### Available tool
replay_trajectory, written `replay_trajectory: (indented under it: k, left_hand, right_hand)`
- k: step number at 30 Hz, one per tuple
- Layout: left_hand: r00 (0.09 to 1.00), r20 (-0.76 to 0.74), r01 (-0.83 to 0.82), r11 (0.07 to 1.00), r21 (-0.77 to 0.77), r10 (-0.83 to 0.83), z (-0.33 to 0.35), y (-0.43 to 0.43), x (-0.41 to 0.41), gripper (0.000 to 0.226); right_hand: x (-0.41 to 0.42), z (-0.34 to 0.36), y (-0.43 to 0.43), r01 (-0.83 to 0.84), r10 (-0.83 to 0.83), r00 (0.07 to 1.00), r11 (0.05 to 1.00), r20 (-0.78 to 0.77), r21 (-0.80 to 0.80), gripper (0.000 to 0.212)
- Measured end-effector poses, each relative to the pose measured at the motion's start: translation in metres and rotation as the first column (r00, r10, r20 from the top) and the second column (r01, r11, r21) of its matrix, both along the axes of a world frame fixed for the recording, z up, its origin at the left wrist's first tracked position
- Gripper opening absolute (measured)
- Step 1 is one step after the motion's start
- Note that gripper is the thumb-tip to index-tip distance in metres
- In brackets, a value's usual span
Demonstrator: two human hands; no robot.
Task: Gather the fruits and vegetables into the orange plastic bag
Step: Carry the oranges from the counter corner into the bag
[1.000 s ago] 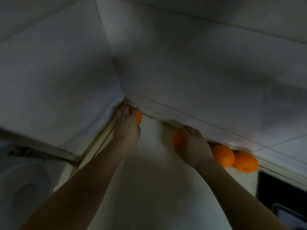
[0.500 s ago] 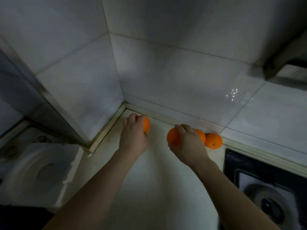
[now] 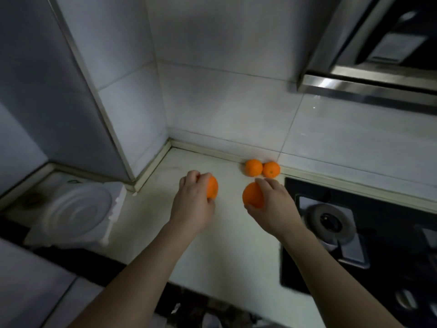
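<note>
- Left orange [image 3: 212, 187] is held in the left hand [image 3: 192, 204], fingers curled round it.
- Right orange [image 3: 252, 194] is held the same way in the right hand [image 3: 272, 204]. Both are above the counter [image 3: 212, 245].
- Third orange [image 3: 253, 167] and fourth orange [image 3: 271, 169] touch each other by the wall [image 3: 224, 110], near the stove [image 3: 378, 268].
- The bag is not in sight. I think no fruit is in it yet, so all four have to go in.

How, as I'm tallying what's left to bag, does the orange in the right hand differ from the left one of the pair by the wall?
The held orange is gripped by the right hand; the wall orange lies free on the counter. The held orange is away from the wall; the wall orange touches its neighbour. Both are round, orange.
</note>
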State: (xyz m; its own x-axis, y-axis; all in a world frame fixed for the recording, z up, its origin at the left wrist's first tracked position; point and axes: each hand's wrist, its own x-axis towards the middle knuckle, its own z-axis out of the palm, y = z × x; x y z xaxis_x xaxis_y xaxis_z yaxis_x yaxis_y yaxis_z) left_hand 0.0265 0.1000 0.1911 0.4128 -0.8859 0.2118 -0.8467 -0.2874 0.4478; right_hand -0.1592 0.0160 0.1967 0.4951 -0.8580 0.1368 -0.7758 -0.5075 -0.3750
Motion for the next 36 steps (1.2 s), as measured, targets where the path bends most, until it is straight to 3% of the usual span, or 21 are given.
replay_trajectory:
  k: [9,19,36]
  left_hand:
    - [0.980,0.023,0.201,0.976,-0.087,-0.200,0.026,0.075,-0.079,0.056]
    - [0.918,0.069,0.397,0.904,-0.160,-0.391,0.061,0.088,-0.182,0.061]
    - [0.749,0.074,0.662,0.737,-0.137,-0.659,0.078,0.084,-0.501,0.063]
  right_hand:
    - [-0.097,0.036,0.096,0.144,-0.141,0.989,0.987,0.052,-0.076,0.073]
    - [-0.203,0.062,0.151,0.291,-0.277,0.953,0.948,0.120,-0.127,0.071]
    - [-0.518,0.080,0.212,0.585,-0.571,0.810,0.801,0.131,-0.125,0.070]
